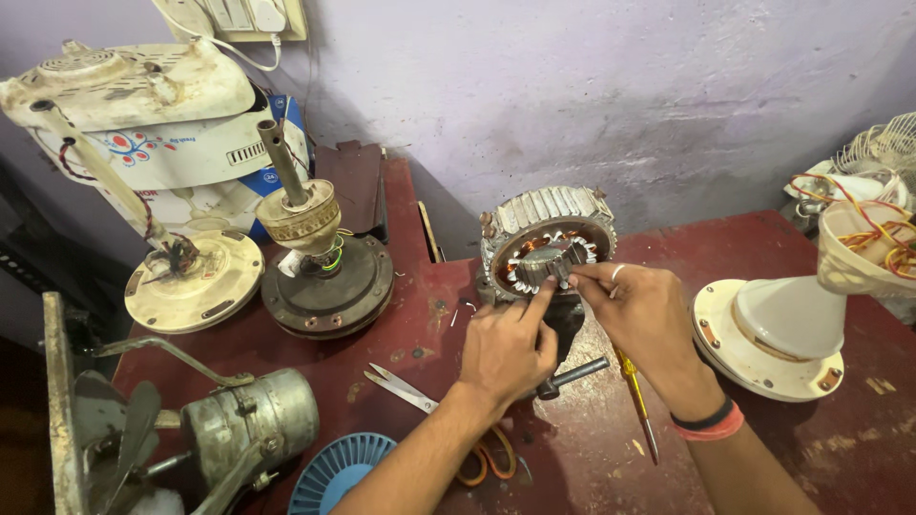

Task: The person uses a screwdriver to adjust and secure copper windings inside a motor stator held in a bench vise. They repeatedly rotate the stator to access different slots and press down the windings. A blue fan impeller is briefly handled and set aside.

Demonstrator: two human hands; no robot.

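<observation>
A round metal motor stator (547,229) with copper windings stands tilted on the dark red table (830,439), its open face towards me. My left hand (506,348) reaches up from below, its fingertips pinching the winding area at the centre of the stator. From the right, my right hand (644,319) pinches the same spot, a ring on one finger and bands on the wrist. Both hands touch the stator's inner part, and the small thing between the fingertips is hidden.
A yellow-handled screwdriver (637,401) lies under my right wrist, scissors (420,396) with orange handles below my left. A fan motor base (324,277) and a cream disc (196,281) stand at left, an old metal fan (239,424) and blue grille (339,472) at front left, a white fan base (778,334) at right.
</observation>
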